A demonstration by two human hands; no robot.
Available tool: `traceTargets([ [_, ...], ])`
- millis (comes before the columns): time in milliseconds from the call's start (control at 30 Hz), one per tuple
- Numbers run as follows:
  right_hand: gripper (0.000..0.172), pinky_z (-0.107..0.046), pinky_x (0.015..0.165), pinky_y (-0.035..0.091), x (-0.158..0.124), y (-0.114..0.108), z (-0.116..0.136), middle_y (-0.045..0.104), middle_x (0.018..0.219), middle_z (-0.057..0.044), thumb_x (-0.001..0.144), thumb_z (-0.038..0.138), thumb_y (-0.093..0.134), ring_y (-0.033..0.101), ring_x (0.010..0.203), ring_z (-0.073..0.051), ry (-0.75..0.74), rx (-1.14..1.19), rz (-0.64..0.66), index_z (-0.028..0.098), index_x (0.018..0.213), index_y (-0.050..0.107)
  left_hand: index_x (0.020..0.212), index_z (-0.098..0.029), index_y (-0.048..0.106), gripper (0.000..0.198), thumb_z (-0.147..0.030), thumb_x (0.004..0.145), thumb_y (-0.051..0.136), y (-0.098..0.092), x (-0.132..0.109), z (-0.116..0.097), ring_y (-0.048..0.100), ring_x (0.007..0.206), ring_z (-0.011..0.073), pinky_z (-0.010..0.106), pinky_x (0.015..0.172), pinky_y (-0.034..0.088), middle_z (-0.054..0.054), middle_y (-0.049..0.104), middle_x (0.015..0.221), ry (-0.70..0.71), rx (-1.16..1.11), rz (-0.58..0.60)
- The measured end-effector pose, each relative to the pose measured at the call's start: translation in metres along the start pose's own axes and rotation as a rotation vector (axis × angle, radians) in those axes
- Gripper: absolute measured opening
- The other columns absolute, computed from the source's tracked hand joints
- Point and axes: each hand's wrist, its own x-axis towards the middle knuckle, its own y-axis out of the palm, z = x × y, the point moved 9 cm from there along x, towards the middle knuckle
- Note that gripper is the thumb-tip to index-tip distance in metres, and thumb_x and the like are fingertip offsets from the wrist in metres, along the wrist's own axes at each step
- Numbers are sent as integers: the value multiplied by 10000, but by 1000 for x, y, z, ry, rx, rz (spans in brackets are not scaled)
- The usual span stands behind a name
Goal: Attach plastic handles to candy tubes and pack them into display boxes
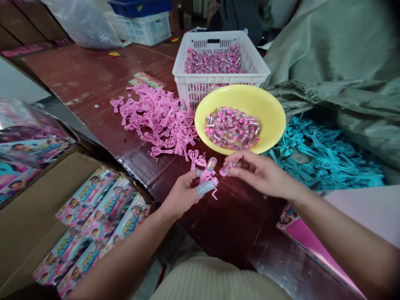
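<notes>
My left hand [183, 193] is closed around a pink plastic holder [206, 178] with a small clear tube [211, 163] set in its top; the thumb wears a grey wrap. My right hand [258, 171] pinches another small clear tube with pink ends [225, 168] just right of the holder, almost touching it. Both hands hover over the dark red table [93, 79], right in front of a yellow bowl [271, 112] filled with several such tubes.
A heap of pink holders [156, 118] lies left of the bowl, a heap of teal ones [321, 154] to its right. Behind stands a white basket [256, 68] of tubes. A cardboard box [28, 216] with printed packets sits lower left. Grey-green sacking [337, 62] at right.
</notes>
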Motion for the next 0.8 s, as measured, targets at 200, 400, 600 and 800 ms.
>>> traceTargets([
  [200, 278, -314, 900, 583, -66, 4, 8, 748, 1168, -62, 974, 274, 624, 722, 1032, -183, -8, -101, -102, 240, 1247, 663, 923, -150, 716, 358, -415, 725, 854, 50, 2, -4, 459, 566, 61, 178, 545, 378, -26, 621, 710, 79, 40, 155],
  [400, 228, -304, 916, 568, -91, -3, 14, 768, 1100, -45, 975, 247, 620, 730, 991, -174, -45, -179, -165, 239, 1186, 703, 1006, -161, 717, 218, -337, 878, 728, 67, -4, -6, 653, 885, 179, 293, 863, 520, 36, 724, 942, 320, 397, 135],
  [600, 347, -287, 737, 605, -134, 6, -34, 765, 952, -58, 983, 468, 587, 740, 824, -171, 342, 174, -187, 179, 1154, 676, 1147, -219, 682, 229, -320, 947, 639, 98, -6, 6, 702, 1000, 210, 342, 967, 536, 39, 747, 1056, 431, 671, 225],
  [800, 354, -360, 946, 584, -199, -37, -11, 745, 1186, -21, 911, 428, 711, 721, 1043, -215, 345, -42, -320, 274, 1229, 683, 1458, -227, 396, 653, -372, 903, 708, 168, 0, 25, 667, 1173, 264, 427, 999, 558, 117, 669, 1290, 560, 692, 404],
])
